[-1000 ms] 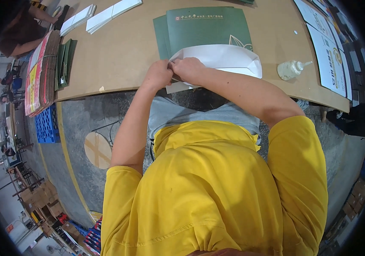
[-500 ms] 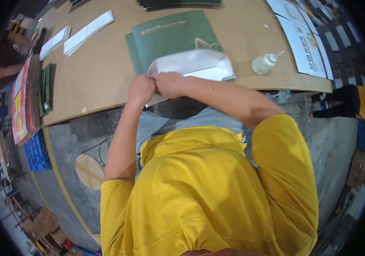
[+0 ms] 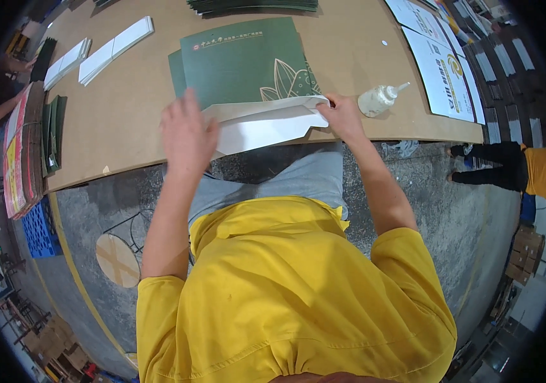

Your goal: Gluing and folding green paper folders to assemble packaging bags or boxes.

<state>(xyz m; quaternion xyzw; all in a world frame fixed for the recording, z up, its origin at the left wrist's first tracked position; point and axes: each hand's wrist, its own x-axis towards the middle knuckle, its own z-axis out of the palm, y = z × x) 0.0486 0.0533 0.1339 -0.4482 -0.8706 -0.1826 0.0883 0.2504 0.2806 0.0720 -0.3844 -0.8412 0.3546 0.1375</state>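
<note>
In front of me at the table's near edge lies a green printed card folder (image 3: 241,60) with pale leaf line art. Its white inner flap (image 3: 263,127) stands partly raised along the near side. My right hand (image 3: 344,118) pinches the flap's right end between thumb and fingers. Over the flap's left end is my left hand (image 3: 189,137), blurred by motion, thumb and fingers apart, holding nothing that I can see. Under the folder's left side another green sheet (image 3: 176,73) sticks out. A squeeze bottle (image 3: 377,101) with a thin nozzle and pale contents stands just right of my right hand.
Bundles of white strips (image 3: 116,51) lie at the left of the brown table (image 3: 113,127). A dark green stack (image 3: 254,6) is at the far edge. White printed boards (image 3: 442,73) lie right. At the left edge are red-pink bundles (image 3: 21,153); another person (image 3: 535,169) stands right.
My hands, together at the flap's left end before, have parted. The right hand has moved right to the flap's other end; the left has lifted slightly leftward. The flap lies lower, showing more green.
</note>
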